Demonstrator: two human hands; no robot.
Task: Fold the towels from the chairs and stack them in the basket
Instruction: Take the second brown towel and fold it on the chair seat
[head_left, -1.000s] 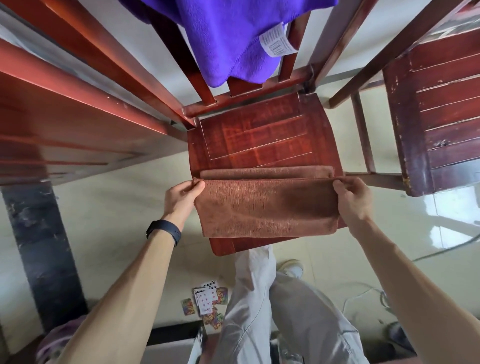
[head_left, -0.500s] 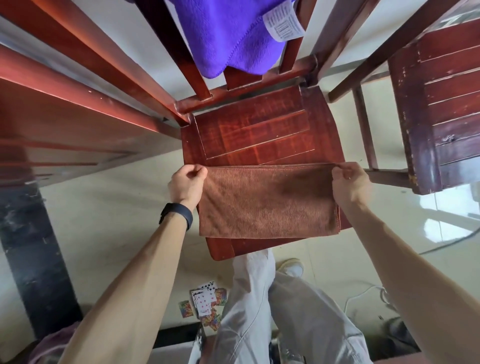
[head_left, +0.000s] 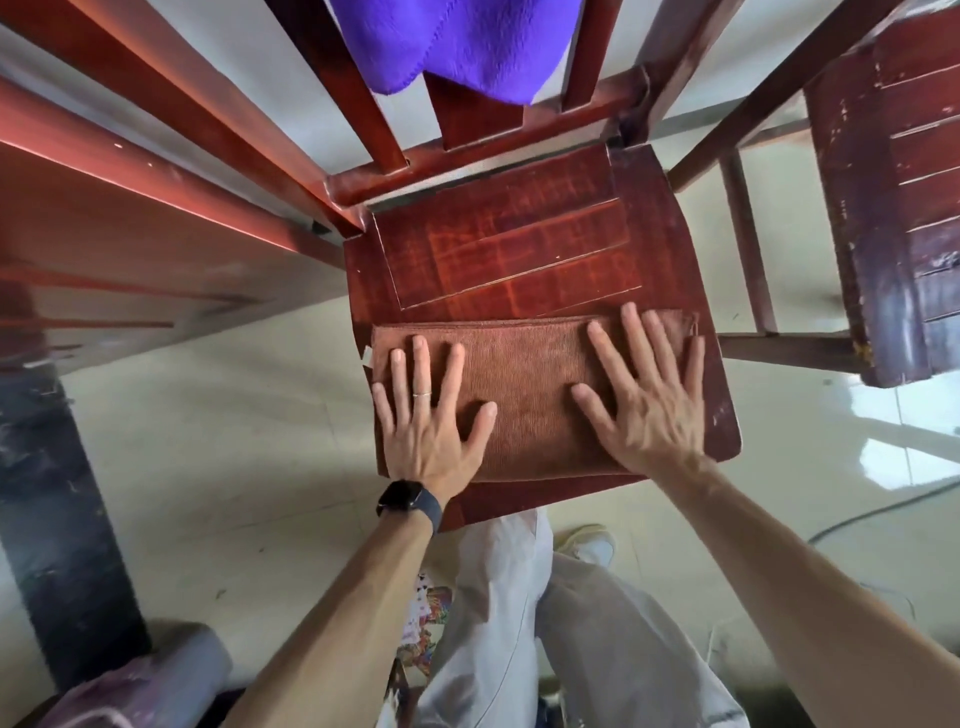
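Note:
A brown towel (head_left: 524, 395), folded into a flat rectangle, lies on the front half of a red-brown wooden chair seat (head_left: 498, 249). My left hand (head_left: 428, 415) lies flat on the towel's left part, fingers spread and straight. My right hand (head_left: 644, 395) presses flat on the towel's right part, fingers spread. A purple towel (head_left: 467, 41) hangs over the chair's backrest at the top of the view. No basket is in view.
A second dark wooden chair (head_left: 898, 208) stands at the right. A red-brown wooden table edge (head_left: 104, 208) runs along the left, with a dark leg (head_left: 57, 519) below. Playing cards (head_left: 426, 618) lie on the pale floor by my legs. A cable (head_left: 883, 504) trails at the right.
Both hands let go of the towel's far corners after folding it over. They now lie flat on top of the folded towel.

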